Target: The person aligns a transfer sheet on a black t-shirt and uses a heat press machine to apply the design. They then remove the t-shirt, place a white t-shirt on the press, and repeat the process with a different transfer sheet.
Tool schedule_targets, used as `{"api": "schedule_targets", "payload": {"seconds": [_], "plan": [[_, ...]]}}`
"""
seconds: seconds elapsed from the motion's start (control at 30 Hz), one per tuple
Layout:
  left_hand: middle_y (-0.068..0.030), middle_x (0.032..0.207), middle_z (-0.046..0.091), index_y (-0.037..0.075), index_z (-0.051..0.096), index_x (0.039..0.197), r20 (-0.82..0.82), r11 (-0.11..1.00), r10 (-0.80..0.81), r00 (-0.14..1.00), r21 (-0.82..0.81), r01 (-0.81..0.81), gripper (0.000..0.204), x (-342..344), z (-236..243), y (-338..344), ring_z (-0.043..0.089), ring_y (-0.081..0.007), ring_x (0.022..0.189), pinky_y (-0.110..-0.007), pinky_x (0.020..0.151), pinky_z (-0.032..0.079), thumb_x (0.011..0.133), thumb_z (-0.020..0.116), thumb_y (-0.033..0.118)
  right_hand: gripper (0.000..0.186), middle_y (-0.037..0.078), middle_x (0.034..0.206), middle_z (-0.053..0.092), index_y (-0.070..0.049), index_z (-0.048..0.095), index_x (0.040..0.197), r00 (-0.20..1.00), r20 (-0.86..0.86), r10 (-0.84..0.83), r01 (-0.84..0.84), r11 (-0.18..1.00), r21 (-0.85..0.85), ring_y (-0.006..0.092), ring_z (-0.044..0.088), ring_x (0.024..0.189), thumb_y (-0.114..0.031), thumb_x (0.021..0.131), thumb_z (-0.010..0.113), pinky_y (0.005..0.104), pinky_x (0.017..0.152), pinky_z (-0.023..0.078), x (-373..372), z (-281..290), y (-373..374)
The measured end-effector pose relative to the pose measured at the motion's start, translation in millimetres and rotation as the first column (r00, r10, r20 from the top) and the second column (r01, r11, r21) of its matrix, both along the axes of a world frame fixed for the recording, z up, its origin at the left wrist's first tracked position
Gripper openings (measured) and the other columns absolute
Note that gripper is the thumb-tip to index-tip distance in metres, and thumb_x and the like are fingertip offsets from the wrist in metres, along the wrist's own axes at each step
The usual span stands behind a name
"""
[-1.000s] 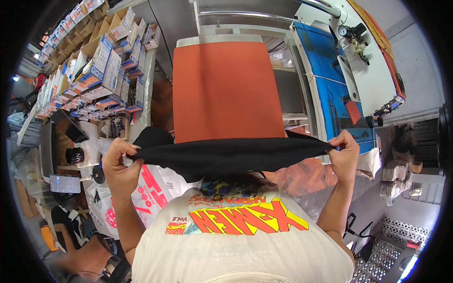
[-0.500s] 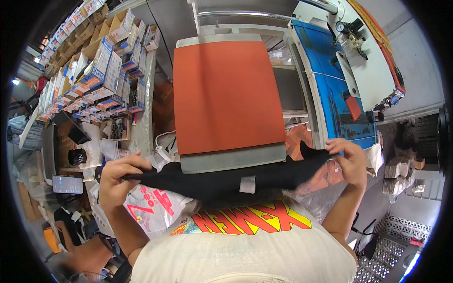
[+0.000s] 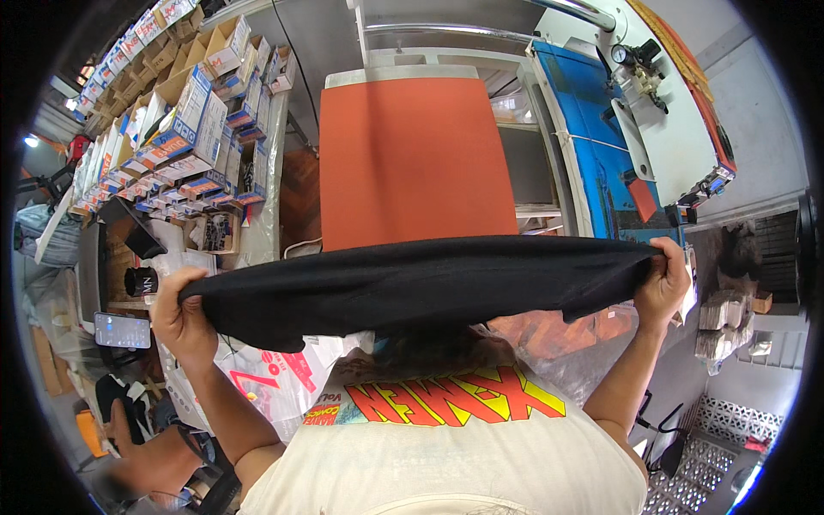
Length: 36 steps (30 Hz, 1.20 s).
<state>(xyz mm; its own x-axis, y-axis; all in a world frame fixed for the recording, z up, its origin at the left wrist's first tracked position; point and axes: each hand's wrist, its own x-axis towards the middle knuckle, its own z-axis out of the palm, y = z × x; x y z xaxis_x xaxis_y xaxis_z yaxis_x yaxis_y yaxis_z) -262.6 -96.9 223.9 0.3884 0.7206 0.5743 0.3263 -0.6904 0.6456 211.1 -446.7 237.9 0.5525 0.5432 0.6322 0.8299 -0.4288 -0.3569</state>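
Observation:
Stretched wide between my two hands is a black shirt [image 3: 421, 283], pulled into a long band across my front. My left hand [image 3: 185, 318] pinches its left end, fingers closed on the cloth. At the other end my right hand [image 3: 663, 287] grips the cloth between thumb and fingers. Just beyond the cloth lies a flat orange-topped board [image 3: 412, 154]. The raised shirt covers the board's near edge. Some of the cloth's lower side hangs loose toward me.
Stacked cardboard boxes [image 3: 184, 124] fill the shelf at far left. Below them are a black mug [image 3: 141, 281] and a lit phone [image 3: 122, 330]. A blue-framed screen [image 3: 584, 129] and a machine with a gauge [image 3: 633, 64] stand at right. Another person's arm [image 3: 154, 459] shows at lower left.
Both hands have spread farther apart, drawing the shirt taut. The cloth has risen and now hides the board's grey near edge. The pale label on it no longer shows.

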Motion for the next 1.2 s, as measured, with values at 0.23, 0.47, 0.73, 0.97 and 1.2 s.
{"api": "schedule_targets", "payload": {"seconds": [0.23,0.47,0.73,0.97,1.2], "plan": [[-0.0095,0.084,0.067,-0.003,0.067,0.092,0.15,0.982,-0.138,0.979,-0.112,0.155,0.011,-37.7,-16.1,11.3,0.065,-0.0188,0.08,-0.029,0.075,0.05,0.087,0.071,0.005,0.011,0.002,0.081,0.062,0.002,0.068,0.097,0.981,-0.174,0.09,-0.064,0.987,0.148,0.0098,0.057,0.077,-0.006,0.092,0.073,0.0226,0.072,0.046,13.3,-14.6,-20.5],[-0.0183,0.103,0.073,-0.003,0.068,0.096,0.27,0.881,-0.262,0.926,-0.324,0.344,0.011,2.0,-30.0,2.0,0.069,-0.0328,0.105,-0.046,0.1,0.05,0.093,0.066,0.007,0.011,0.004,0.093,0.067,0.003,0.068,0.102,0.809,-0.577,0.113,-0.082,0.993,0.079,0.0122,0.062,0.087,0.004,0.091,0.067,0.0258,0.083,0.049,6.7,-33.0,-13.1],[-0.0112,0.102,0.069,-0.004,0.066,0.103,0.411,0.857,-0.071,0.909,-0.441,0.267,0.014,-20.8,-54.2,22.1,0.065,-0.0191,0.095,-0.031,0.091,0.049,0.097,0.066,0.009,0.026,0.007,0.083,0.066,0.001,0.063,0.091,0.931,-0.36,-0.063,0.042,0.997,-0.066,0.017,0.058,0.075,-0.023,0.096,0.073,0.0273,0.073,0.047,19.7,-31.8,0.1],[-0.0077,0.09,0.068,-0.005,0.068,0.099,0.082,0.991,0.131,0.988,-0.012,-0.131,0.036,-26.6,-36.5,16.1,0.063,-0.0162,0.079,-0.029,0.076,0.05,0.102,0.065,0.03,0.038,0.004,0.066,0.047,0.0,0.06,0.077,1.0,0.03,0.005,-0.009,0.992,0.123,0.0146,0.044,0.061,-0.03,0.091,0.078,0.0304,0.056,0.035,33.3,-22.9,-10.5],[-0.0088,0.093,0.07,-0.007,0.069,0.1,0.104,0.952,0.286,0.953,0.085,-0.295,0.035,-47.3,-21.1,42.3,0.062,-0.0156,0.083,-0.029,0.078,0.049,0.101,0.065,0.027,0.037,0.002,0.066,0.053,0.0,0.061,0.074,0.996,0.076,-0.045,0.026,0.972,0.232,0.0111,0.048,0.064,-0.026,0.086,0.084,0.0285,0.058,0.039,52.0,7.7,3.4]]}}
